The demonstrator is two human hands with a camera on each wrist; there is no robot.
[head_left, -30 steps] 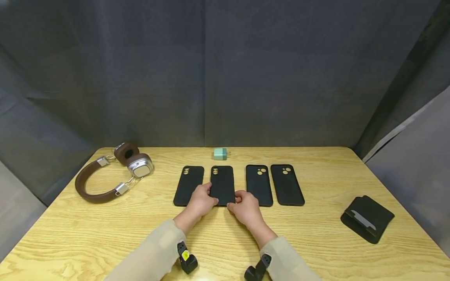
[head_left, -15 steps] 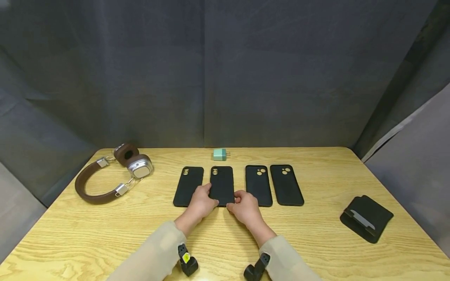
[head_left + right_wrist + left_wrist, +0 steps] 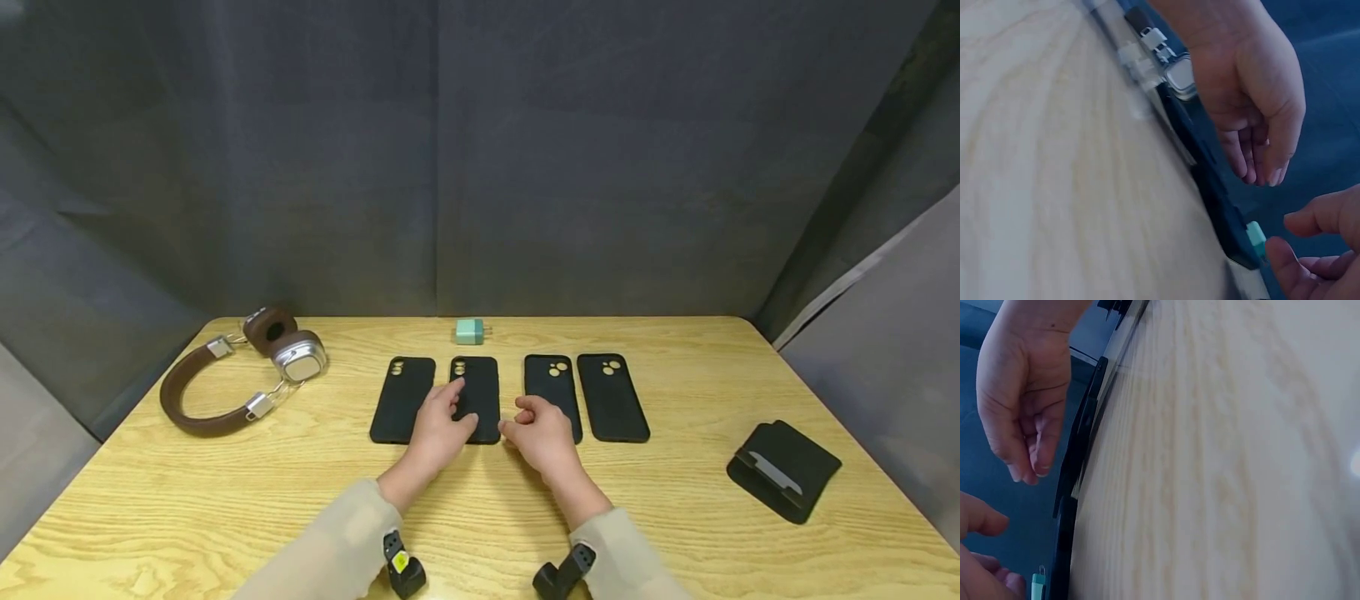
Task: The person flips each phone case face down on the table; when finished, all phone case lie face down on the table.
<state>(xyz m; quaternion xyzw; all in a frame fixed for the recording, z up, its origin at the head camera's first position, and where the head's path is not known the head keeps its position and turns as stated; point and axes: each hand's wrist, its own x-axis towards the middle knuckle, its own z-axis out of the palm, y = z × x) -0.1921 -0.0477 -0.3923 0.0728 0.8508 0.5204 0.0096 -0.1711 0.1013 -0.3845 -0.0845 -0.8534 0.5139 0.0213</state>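
Two pairs of black phone cases lie flat on the table in a row, camera cut-outs toward the back. In the head view my left hand (image 3: 437, 432) hovers over the second phone case (image 3: 483, 390) from the left, fingers loosely extended, and overlaps the edge of the leftmost phone case (image 3: 396, 408). My right hand (image 3: 547, 440) is at that second case's lower right corner, fingers loosely bent, covering part of the third phone case (image 3: 553, 387). Both wrist views show air between each hand's thumb and fingers. The rightmost phone case (image 3: 613, 400) lies apart from the hands.
Brown and silver headphones (image 3: 213, 423) lie at the left of the wooden table (image 3: 480, 533). A mint-green charger plug (image 3: 469, 332) sits behind the cases near the back edge. At the right is a black card holder (image 3: 806, 458) with a grey card in it.
Both hands have come away from the second case's edges, which they held before. The left hand rose over the case, and the right shifted slightly right. The cases have stayed in place.
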